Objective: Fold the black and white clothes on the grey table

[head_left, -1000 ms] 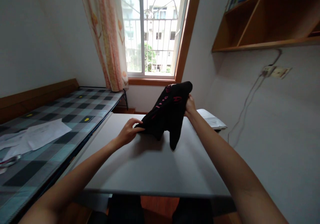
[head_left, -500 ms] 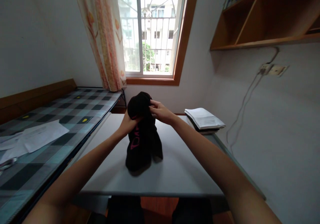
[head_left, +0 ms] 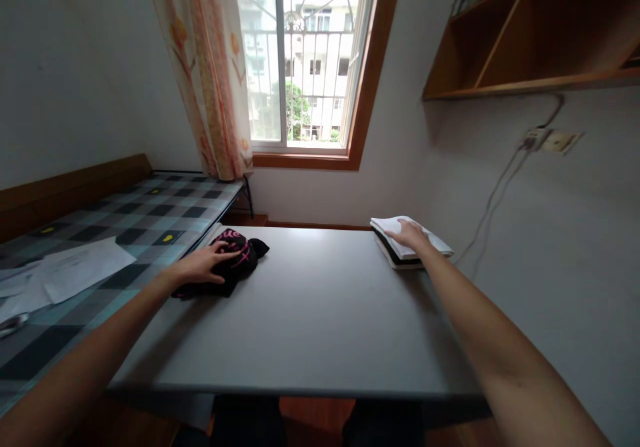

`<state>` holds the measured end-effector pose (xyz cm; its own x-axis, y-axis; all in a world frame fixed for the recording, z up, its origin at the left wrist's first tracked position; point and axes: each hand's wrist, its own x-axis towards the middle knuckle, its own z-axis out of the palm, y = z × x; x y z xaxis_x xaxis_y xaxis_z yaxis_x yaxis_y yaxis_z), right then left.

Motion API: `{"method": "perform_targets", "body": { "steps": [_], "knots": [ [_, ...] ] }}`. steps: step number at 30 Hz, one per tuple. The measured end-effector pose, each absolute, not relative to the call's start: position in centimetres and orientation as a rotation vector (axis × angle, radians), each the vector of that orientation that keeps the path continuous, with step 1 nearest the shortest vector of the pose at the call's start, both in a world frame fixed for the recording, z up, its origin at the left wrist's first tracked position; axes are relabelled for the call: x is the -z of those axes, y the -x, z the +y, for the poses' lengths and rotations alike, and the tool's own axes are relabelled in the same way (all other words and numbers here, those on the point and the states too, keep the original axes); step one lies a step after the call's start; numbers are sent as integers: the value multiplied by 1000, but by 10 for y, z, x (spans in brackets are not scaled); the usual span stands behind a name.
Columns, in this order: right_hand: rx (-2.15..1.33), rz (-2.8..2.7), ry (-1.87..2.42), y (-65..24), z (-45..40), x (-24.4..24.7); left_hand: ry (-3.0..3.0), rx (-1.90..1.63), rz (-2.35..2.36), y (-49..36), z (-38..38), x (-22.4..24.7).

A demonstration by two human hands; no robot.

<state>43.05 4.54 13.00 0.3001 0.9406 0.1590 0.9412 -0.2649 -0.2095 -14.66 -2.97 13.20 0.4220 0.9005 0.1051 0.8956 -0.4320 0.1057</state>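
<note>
Spreading both grips wide, your left hand (head_left: 200, 265) contacts the black garment (head_left: 244, 262), bunched and not yet flat at the table's (head_left: 310, 314) left, while your right hand (head_left: 414, 236) contacts white cloth (head_left: 387, 224) already folded and stacked.

Head-worn view faces forward and down over the table (head_left: 300, 327)

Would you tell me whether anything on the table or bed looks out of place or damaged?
Nothing looks spilled or damaged. The black cloth under the left hand is bunched up at the left of the table, unlike the neatly folded stack under the right hand. Loose papers also lie askew on the bed.
</note>
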Motion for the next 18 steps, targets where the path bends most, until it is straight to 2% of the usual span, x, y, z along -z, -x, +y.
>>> {"method": "perform_targets", "body": {
  "steps": [2, 7, 9, 13, 18],
  "knots": [
    [4, -1709, 2464, -438, 38, -115, -2588, -135, 1672, 144, -30, -125],
    [26, -1782, 2517, -433, 33, -104, -2706, -618, 1908, 123, -23, -130],
    [11, -1801, 2495, -432, 35, -105, -2728, -571, 1907, 114, -20, -123],
    [27, -1733, 2434, -437, 37, -113, -2639, -250, 1878, 105, -17, -90],
    [190, -1458, 2200, -455, 30, -146, -2470, -264, 2194, 116, -4, -66]
  ]
}}
